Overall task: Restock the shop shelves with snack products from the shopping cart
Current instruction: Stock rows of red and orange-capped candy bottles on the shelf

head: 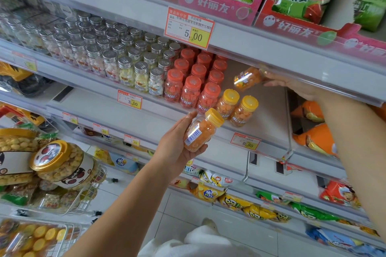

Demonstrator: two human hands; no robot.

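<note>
Both hands are at work on a candy shelf, each carrying a small bottle of orange sweets. Left hand (177, 144) wraps its fingers and thumb around a yellow-capped bottle (201, 131), tilted with its barcode label showing, held just in front of the shelf's front edge. Right hand (300, 87) reaches deeper in, under the lip of the shelf above, gripping a second bottle (248, 79) that lies almost on its side over the bare back part of the shelf (269, 110); its cap end is hidden by the fingers.

Two yellow-capped bottles (237, 106) already stand near the front edge, just beside rows of red-capped bottles (194, 83), with silver-capped jars (108, 48) filling the shelf's left side. The space to the right of the yellow caps is mostly bare, so this row looks barely begun. At the lower left, the wire shopping cart (92, 190) holds large jars, bags and more yellow-capped bottles, suggesting plenty is left to shelve.

Price tags along the shelf edges are mostly too small to read. The cart is cut off by the left edge. Lower shelves of snack bags are partly blocked by the arms.
</note>
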